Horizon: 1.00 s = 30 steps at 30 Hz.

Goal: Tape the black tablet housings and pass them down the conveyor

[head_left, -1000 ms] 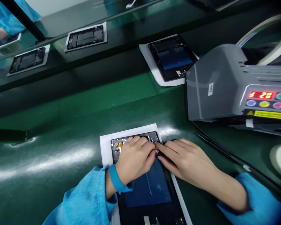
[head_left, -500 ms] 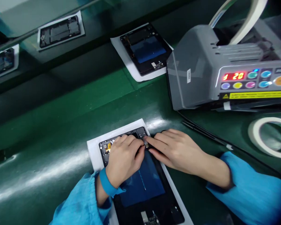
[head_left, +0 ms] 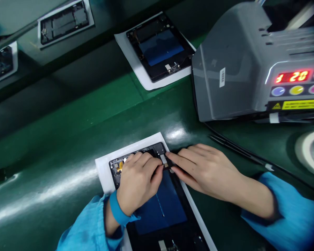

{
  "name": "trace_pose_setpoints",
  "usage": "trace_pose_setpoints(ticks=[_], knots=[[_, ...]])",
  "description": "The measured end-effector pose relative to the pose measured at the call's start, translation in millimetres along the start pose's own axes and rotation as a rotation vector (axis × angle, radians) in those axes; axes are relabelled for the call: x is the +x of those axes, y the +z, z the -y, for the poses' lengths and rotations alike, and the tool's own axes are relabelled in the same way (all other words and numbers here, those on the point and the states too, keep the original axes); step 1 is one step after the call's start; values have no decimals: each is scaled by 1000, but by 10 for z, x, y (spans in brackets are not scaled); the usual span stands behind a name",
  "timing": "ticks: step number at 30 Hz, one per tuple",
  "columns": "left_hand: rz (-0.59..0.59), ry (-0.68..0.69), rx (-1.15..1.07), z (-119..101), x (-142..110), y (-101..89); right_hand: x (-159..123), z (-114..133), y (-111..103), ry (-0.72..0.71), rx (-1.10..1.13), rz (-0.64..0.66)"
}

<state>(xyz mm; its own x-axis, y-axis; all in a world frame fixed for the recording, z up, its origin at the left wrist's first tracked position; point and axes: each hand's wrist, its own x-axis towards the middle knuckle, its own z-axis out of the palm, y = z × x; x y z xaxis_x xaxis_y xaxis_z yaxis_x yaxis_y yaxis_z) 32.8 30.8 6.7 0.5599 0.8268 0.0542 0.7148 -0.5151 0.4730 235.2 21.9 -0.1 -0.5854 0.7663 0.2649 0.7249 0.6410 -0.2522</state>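
An opened black tablet body with a blue battery panel lies on a white sheet on the green bench. My left hand rests on its upper part with fingers curled, fingertips pressed beside a small pale strip. My right hand lies flat from the right, fingers stretched out, its fingertips touching the same strip near the top right corner. Both sleeves are blue, and a blue band circles my left wrist.
A grey tape dispenser machine with a red digit display and coloured buttons stands at the right. A white tape roll lies beside it. Another opened tablet on white paper sits behind. Two more frames lie on the dark belt.
The view has shifted slightly. My fingertips have drawn a little apart, so the small pale strip shows more plainly between them. Both hands remain on the tablet's top edge.
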Motion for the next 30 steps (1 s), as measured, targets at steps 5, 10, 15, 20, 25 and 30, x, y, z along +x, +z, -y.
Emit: trace_pose_setpoints(ticks=[5,10,15,20,25,30], knots=[[-6,-7,-2,11,9,6,-9,5,8,-29,25,4],[-10,-2,-6,17,1,10,-1,26,16,-53,5,24],[-18,0,9,23,-6,11,-1,40,25,-65,5,7],[-16,2,15,16,-3,14,-8,40,36,-54,-1,-2],[-11,5,17,17,-17,24,-10,47,32,-70,-12,-23],[-14,7,19,28,-38,39,-14,76,34,-111,6,-38]])
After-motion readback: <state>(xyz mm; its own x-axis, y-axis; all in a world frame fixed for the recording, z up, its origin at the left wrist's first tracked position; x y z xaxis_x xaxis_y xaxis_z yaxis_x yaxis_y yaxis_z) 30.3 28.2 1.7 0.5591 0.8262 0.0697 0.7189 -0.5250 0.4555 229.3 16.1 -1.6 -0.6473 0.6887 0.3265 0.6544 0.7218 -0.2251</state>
